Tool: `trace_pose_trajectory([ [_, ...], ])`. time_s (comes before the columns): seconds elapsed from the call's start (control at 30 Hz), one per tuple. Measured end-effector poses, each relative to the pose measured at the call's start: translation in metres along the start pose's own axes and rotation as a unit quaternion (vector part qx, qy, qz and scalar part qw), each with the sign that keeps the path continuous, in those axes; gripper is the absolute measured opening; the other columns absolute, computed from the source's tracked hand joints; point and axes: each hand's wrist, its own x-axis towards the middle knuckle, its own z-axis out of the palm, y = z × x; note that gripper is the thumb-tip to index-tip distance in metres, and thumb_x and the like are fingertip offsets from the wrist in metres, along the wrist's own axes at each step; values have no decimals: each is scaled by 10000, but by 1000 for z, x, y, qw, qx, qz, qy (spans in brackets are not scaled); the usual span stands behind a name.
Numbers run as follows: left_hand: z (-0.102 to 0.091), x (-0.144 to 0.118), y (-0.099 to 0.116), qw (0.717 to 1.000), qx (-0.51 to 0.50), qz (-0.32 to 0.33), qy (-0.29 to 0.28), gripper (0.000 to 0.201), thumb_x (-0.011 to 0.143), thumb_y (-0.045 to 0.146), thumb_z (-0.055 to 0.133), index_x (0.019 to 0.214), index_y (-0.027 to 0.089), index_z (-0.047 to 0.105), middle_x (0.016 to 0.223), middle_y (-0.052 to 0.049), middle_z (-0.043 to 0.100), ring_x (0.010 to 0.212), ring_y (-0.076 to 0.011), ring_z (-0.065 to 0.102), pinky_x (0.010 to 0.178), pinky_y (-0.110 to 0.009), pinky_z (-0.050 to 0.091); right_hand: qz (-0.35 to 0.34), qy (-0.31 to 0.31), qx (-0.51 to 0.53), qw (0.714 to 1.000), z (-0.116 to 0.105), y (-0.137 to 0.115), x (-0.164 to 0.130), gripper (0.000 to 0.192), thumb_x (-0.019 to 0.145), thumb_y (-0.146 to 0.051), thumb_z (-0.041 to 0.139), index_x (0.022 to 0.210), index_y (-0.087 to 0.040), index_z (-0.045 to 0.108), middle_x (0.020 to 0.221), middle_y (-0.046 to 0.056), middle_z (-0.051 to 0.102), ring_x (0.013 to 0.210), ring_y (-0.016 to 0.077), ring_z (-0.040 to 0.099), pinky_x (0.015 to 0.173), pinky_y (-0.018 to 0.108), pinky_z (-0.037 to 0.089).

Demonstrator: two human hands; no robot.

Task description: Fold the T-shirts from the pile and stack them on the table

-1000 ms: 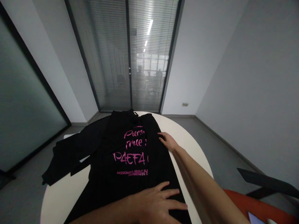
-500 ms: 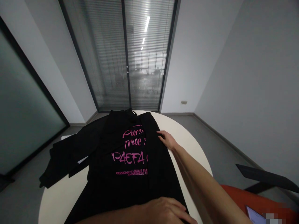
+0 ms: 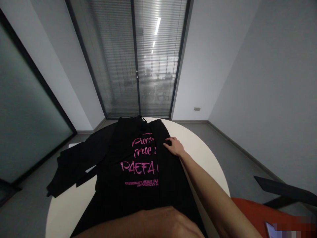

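Note:
A black long-sleeved top (image 3: 146, 195) with pink lettering lies spread on a round white table (image 3: 203, 145). Its right side is folded inward, and a straight strip of black cloth covers the ends of the printed words. On the left, a sleeve stretches out toward the table's edge. My right hand (image 3: 175, 146) rests at the folded right edge, thumb and index finger apart, nothing held between them. At the bottom, my left hand (image 3: 173, 223) reaches across the lower part of the top, back upward; its fingers are cut off by the frame.
Something white and flat (image 3: 74, 144) pokes out from beneath the left sleeve. To the lower right are an orange chair seat (image 3: 250, 211) with a dark armrest (image 3: 284, 190) and a phone-like object (image 3: 269, 229). A glass partition with blinds (image 3: 119, 66) stands beyond the table.
My right hand has shifted slightly left, further onto the cloth. My left hand has dropped lower, taking its fingers out of view. The whole view has drifted slightly.

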Motion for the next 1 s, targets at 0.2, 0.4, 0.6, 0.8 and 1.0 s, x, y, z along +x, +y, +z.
trace_pose_trajectory([
  [0.2, -73, -37, -19, 905, 256, -234, 246, 202, 965, 273, 517, 1002, 221, 708, 1153, -46, 718, 1109, -203, 644, 1016, -341, 492, -4, 54, -115, 992, 3, -43, -7, 388, 897, -423, 609, 1223, -218, 650, 1564, 133, 361, 1366, 359, 377, 1073, 518, 379],
  [0.4, -117, -105, -63, 728, 353, -415, 417, 215, 969, 292, 496, 1034, 236, 694, 1247, -61, 656, 1172, -247, 594, 1034, -403, 478, 30, 61, -82, 994, 24, -53, -12, 504, 975, -470, 476, 1372, -173, 568, 1562, 167, 377, 1412, 351, 343, 1142, 508, 286],
  [0.6, -177, -167, -68, 516, 361, -562, 537, 352, 940, 318, 545, 1270, 224, 625, 1492, -147, 462, 1353, -362, 454, 1077, -499, 423, -61, 47, -82, 994, 23, -51, -18, 490, 991, -497, 438, 1389, -240, 565, 1515, 107, 470, 1414, 284, 370, 1187, 502, 197],
  [0.8, -218, -201, -81, 518, 280, -599, 543, 577, 917, 383, 598, 1440, 178, 466, 1278, -162, 663, 1195, -353, 615, 984, -473, 493, -87, 22, -76, 993, 22, -55, -21, 645, 952, -653, 441, 1429, -227, 527, 1498, 121, 496, 1410, 296, 385, 1185, 504, 204],
  [1.0, -239, -203, -89, 529, 257, -588, 556, 390, 889, 332, 641, 1245, 175, 652, 1242, -146, 695, 1179, -326, 640, 996, -405, 493, 7, 103, -65, 993, 24, -48, -18, 475, 1023, -487, 360, 1354, -241, 596, 1496, 125, 480, 1397, 314, 396, 1143, 503, 293],
])
